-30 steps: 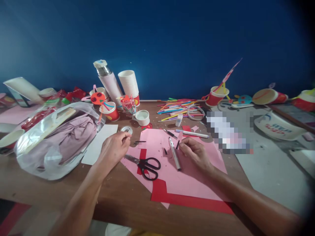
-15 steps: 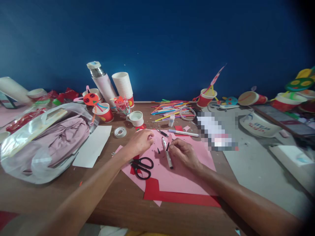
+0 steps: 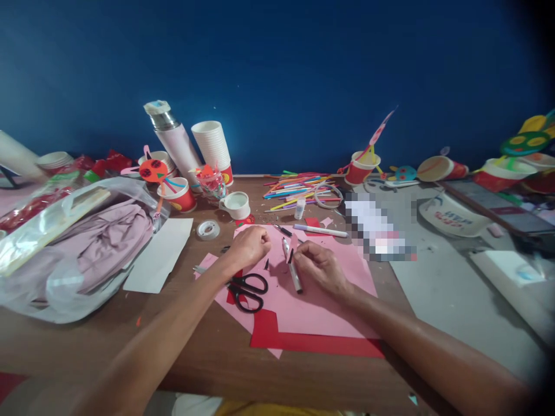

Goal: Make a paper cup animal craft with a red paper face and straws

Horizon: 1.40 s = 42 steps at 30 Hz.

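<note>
My left hand (image 3: pixel 251 247) rests on the pink paper sheet (image 3: pixel 312 300), fingers curled in a loose fist; what it holds, if anything, is hidden. My right hand (image 3: pixel 318 266) is pinched on a small pink paper piece (image 3: pixel 294 242) standing up from the sheet. A silver marker (image 3: pixel 292 268) lies between the hands, just left of my right fingers. Black-handled scissors (image 3: pixel 245 289) lie below my left hand. Small dark scraps dot the pink sheet. A red sheet (image 3: pixel 312 345) sticks out under the pink one.
A roll of tape (image 3: pixel 208 230), a white cup (image 3: pixel 236 205) and a white sheet (image 3: pixel 158 254) lie to the left. A plastic bag with cloth (image 3: pixel 87 248) fills the far left. Coloured sticks (image 3: pixel 299 188), stacked cups (image 3: pixel 212 147), a flask (image 3: pixel 171 136) and decorated red cups (image 3: pixel 362 167) line the back.
My left hand has moved right from near the tape roll onto the pink sheet, close to my right hand. The camera view has shifted slightly right. My right hand stays by the marker.
</note>
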### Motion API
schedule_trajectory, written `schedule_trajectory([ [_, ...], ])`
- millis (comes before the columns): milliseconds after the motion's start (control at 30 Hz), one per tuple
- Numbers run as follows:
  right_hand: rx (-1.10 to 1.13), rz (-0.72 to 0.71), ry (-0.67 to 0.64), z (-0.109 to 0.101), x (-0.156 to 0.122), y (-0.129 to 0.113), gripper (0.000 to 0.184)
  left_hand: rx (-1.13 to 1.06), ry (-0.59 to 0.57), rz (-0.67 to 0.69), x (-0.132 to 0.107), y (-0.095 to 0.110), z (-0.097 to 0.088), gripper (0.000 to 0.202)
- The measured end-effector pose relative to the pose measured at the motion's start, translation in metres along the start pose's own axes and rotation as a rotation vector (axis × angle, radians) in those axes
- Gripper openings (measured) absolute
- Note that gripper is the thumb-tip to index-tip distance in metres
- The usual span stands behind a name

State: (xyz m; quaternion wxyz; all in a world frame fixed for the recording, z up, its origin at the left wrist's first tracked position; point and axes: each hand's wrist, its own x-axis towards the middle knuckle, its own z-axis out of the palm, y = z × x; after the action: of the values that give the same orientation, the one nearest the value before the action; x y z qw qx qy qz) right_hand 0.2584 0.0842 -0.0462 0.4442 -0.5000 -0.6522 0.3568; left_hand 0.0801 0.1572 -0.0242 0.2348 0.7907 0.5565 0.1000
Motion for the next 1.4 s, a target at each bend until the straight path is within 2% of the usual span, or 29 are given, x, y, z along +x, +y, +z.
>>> schedule_trajectory([
  [167,0.071,0.026,0.022,0.003,-0.001,0.007,0.011,-0.068,-0.006,0.011,-0.007,-0.004,-0.013,0.011],
  [333,0.162,0.043,-0.002,0.0,0.004,0.006,0.013,-0.253,-0.023,0.027,-0.03,0.002,-0.041,0.015],
  [400,0.216,0.06,-0.031,-0.001,0.007,0.004,0.015,-0.317,0.005,0.027,-0.038,0.005,-0.046,0.014],
  [467,0.253,0.088,-0.058,-0.001,0.007,0.002,0.018,-0.396,-0.002,0.02,-0.043,0.007,-0.044,0.013],
  [533,0.263,0.094,-0.083,0.001,0.007,-0.001,0.02,-0.488,-0.059,0.017,-0.045,0.007,-0.039,0.014],
  [667,0.241,-0.008,-0.126,0.003,0.007,-0.01,0.017,-0.603,-0.139,-0.005,-0.046,0.008,-0.029,0.013],
  [867,0.145,-0.057,-0.176,0.005,0.005,-0.019,0.015,-0.667,-0.139,-0.042,-0.045,0.011,-0.024,0.01],
  [1100,0.073,-0.068,-0.16,0.007,0.001,-0.018,0.017,-0.778,-0.137,-0.077,-0.046,0.015,-0.017,0.01],
  [1267,0.098,-0.016,-0.174,0.009,0.0,-0.018,0.02,-0.887,-0.147,-0.116,-0.048,0.021,-0.014,0.01],
  [1400,0.131,0.008,-0.147,0.003,0.002,-0.018,0.019,-0.955,-0.128,-0.111,-0.049,0.018,-0.019,0.019],
])
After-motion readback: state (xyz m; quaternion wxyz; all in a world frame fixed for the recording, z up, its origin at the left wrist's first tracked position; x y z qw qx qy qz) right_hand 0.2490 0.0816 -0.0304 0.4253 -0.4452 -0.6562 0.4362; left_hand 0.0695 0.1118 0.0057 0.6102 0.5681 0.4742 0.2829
